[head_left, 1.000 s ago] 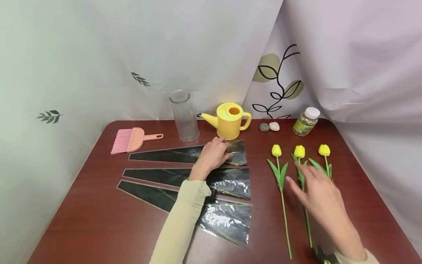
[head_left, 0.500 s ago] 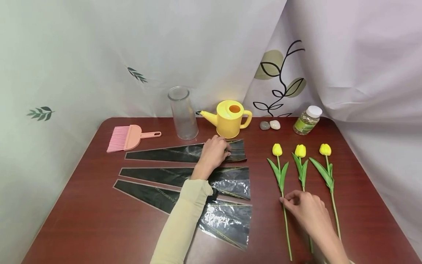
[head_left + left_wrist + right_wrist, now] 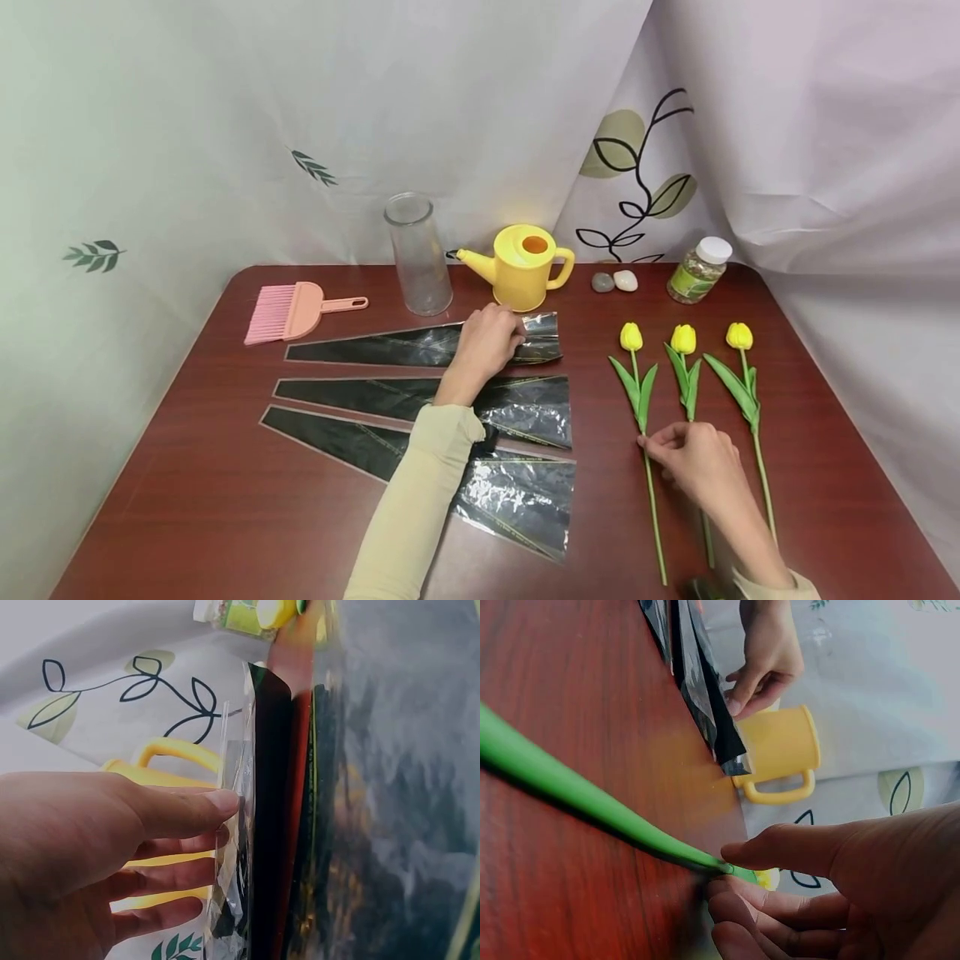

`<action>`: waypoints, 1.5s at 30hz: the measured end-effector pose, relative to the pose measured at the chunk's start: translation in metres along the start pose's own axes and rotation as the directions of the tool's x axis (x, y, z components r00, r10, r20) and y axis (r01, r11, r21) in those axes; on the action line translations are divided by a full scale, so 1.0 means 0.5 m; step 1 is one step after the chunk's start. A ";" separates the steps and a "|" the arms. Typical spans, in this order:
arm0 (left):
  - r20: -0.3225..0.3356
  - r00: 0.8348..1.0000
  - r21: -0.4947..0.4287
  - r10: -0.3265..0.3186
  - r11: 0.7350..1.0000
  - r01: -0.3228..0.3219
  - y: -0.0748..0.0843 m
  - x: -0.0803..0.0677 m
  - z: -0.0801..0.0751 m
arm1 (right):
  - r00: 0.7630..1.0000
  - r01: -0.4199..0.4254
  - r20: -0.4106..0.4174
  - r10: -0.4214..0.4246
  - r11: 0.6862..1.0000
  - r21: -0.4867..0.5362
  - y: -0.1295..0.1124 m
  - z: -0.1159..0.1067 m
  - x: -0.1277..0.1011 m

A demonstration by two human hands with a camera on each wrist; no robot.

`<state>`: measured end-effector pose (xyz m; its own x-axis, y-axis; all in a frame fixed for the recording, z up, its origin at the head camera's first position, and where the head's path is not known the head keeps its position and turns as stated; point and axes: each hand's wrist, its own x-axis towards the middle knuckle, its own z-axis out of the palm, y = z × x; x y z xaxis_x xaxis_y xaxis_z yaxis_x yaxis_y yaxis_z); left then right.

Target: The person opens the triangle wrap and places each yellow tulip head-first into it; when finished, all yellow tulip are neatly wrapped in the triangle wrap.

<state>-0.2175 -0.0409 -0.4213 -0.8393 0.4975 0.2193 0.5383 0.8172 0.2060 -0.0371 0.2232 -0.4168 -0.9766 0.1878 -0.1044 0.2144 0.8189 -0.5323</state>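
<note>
The right hand [image 3: 693, 462] pinches a tulip stem [image 3: 649, 492] and the left hand [image 3: 487, 340] pinches a plastic sleeve [image 3: 420, 346]; a hard pull could bend the stem.

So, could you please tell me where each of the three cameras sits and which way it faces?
Head: worn high, looking forward and down at the reddish-brown wooden table; both forearms show.
Left wrist: low beside the left hand, facing the shiny black plastic flower sleeve.
Right wrist: at table level behind the right hand, along the green tulip stem.
Both wrist views share the yellow plastic watering can.
</note>
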 end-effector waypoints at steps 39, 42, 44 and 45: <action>-0.022 0.999 -0.045 0.039 0.998 -0.040 -0.005 -0.004 -0.020 | 0.972 -0.028 0.015 0.235 0.054 0.998 -0.041 -0.076 0.135; -0.016 0.999 -0.050 0.035 0.998 -0.036 -0.005 -0.004 -0.023 | 0.956 -0.016 -0.005 0.294 0.069 0.997 -0.027 -0.070 0.157; -0.014 0.999 -0.057 0.032 0.998 -0.032 -0.006 -0.005 -0.025 | 0.950 -0.036 0.007 0.312 0.088 0.995 -0.019 -0.062 0.169; -0.014 0.999 -0.058 0.031 0.998 -0.032 -0.006 -0.006 -0.026 | 0.948 -0.047 0.014 0.319 0.095 0.994 -0.018 -0.056 0.174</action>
<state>-0.2158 -0.0486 -0.4103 -0.8209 0.5185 0.2394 0.5684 0.7826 0.2540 -0.1239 0.2475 -0.3973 -0.8574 0.4314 -0.2805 0.0515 -0.4704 -0.8810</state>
